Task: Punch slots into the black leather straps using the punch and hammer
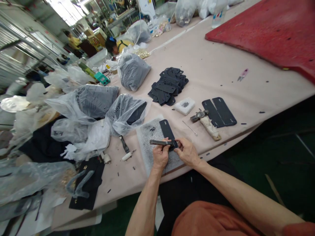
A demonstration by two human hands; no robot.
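Observation:
On a speckled white board [147, 141] lies a narrow black piece [167, 129] with rounded corners and a small slot at its far end. My left hand [160, 155] is closed around a dark metal tool [157, 142], whose one end meets the near end of the piece. With fingers pinched, my right hand [185, 151] holds that near end, close beside the tool. A hammer [209, 126] with a wrapped handle rests to the right, against two black panels [219, 111]. Between board and hammer lies a thin metal pick [190, 128].
Behind the board are a pile of black pieces [168, 86] and a white block [185, 106]. Plastic bags [94, 100] crowd the left, near a black-handled tool [125, 145]. Small snips [243, 74] and a red sheet [265, 36] lie right. People [121, 45] sit beyond.

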